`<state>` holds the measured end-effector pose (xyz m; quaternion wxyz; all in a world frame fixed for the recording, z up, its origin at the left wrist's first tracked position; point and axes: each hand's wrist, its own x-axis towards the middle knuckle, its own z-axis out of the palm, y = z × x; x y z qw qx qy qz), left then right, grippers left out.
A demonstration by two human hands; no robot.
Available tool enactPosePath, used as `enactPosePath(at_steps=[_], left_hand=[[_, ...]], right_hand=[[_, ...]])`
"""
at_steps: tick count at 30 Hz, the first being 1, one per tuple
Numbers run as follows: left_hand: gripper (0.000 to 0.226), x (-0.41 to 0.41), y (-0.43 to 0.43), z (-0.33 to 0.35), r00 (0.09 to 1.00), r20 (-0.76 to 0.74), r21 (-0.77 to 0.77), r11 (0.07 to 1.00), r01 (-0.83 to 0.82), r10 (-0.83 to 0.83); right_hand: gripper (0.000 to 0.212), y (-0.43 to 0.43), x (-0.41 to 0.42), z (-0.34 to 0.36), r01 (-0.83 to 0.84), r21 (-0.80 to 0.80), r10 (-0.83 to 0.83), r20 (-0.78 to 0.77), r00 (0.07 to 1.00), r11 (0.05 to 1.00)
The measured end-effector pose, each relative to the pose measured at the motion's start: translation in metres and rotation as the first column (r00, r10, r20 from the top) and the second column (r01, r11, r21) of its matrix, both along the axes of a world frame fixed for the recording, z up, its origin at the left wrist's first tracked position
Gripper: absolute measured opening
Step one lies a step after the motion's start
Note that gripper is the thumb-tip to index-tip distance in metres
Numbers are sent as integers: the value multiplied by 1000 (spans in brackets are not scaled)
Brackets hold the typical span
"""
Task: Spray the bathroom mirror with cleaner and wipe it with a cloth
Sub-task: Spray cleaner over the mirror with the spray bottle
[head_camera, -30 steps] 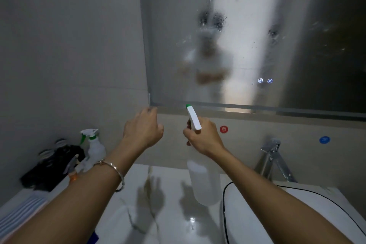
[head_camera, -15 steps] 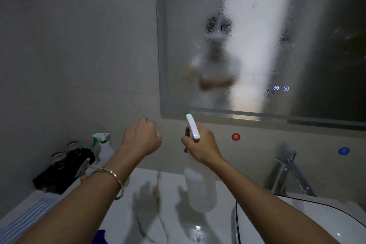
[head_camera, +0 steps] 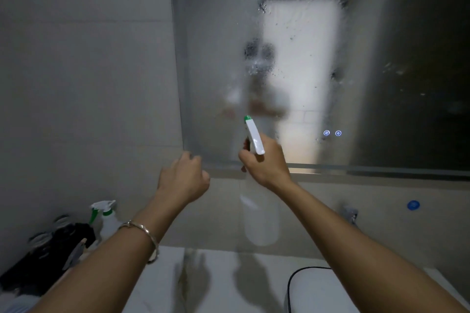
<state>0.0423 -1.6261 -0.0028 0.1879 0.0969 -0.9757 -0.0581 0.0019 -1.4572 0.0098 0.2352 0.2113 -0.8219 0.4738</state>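
Note:
The bathroom mirror point(head_camera: 318, 63) fills the upper right, misted and speckled with spray droplets. My right hand point(head_camera: 267, 166) grips a clear spray bottle point(head_camera: 259, 221) by the neck; its white trigger head with a green nozzle point(head_camera: 253, 134) points up at the lower left part of the glass. My left hand point(head_camera: 184, 180) hovers just left of it, below the mirror's lower left corner, fingers curled into a loose fist with nothing in it. A bracelet sits on that wrist. No cloth is seen in either hand.
A second spray bottle point(head_camera: 105, 218) with a green and white trigger stands at the left on the marble counter point(head_camera: 213, 284), beside dark items point(head_camera: 48, 256). A white basin point(head_camera: 315, 290) lies lower right, with a tap point(head_camera: 351, 213) behind my right arm. Touch icons point(head_camera: 332, 133) glow on the mirror.
My right hand has lifted the spray bottle higher, so the nozzle now stands in front of the glass. The view has tilted upward. My left hand stays curled beside it.

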Motion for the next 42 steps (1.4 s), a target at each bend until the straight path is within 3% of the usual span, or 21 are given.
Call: enactPosePath(at_steps=[7,10,16,20,24,31,39,42], left_hand=[[48,-18,58,30,974,-195,-59,993,101,-111],[51,-28,96,34,951,-231,-71,978,196,-207],[64,-49,152,2,898,-13,-21,898,439,-439],[71,-58,161,-21,873,91,-18,875,483,-480],[74,-57,146,-35,885,148,-9,894,448,-442],[75,-47,67,-75,919,218,54,945,324,-327],[63,-36,-98,-130,968,229,141,987,72,-104],[61,-22,-170,-162,972,236,207,977,-47,-3]], right_hand=[[3,58,-6,22,12,-222,-3,40,999,975],[5,92,-13,19,67,-207,-66,14,998,976],[19,136,-28,-17,70,-56,-69,25,997,996],[33,137,-26,-37,16,-7,-15,89,996,1000],[22,123,-28,-53,-33,-36,40,195,980,999],[27,47,-39,-87,-155,83,133,226,965,985],[35,-110,-47,-131,-301,109,247,348,904,947],[28,-184,-41,-150,-401,112,327,405,854,909]])
